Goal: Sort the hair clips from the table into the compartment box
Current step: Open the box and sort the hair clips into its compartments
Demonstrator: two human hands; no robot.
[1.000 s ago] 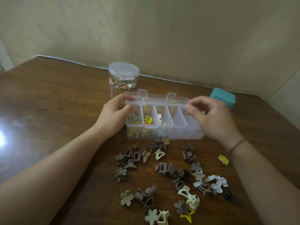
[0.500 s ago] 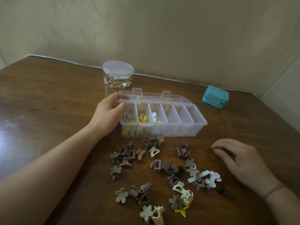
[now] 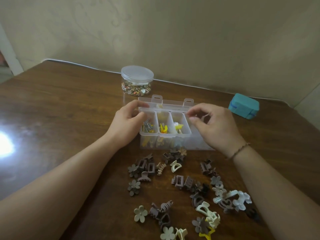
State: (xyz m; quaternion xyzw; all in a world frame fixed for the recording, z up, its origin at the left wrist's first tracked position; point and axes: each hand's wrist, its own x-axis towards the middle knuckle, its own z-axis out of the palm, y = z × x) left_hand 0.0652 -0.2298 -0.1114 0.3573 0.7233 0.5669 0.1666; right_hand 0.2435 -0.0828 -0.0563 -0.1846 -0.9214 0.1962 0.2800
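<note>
Looking down from the head cam: left hand [image 3: 127,124] curls round the compartment box [image 3: 174,135] at its 9 o'clock corner. Right hand [image 3: 215,126] pinches fingertips above it, contents unclear. Hair clips [image 3: 181,187] sit at 6 o'clock. I'd brace the box, release low.

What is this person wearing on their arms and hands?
Very little. Both forearms are bare, with no sleeves in view. The right wrist carries a thin brown cord bracelet. The left hand and right hand show no gloves.
</note>
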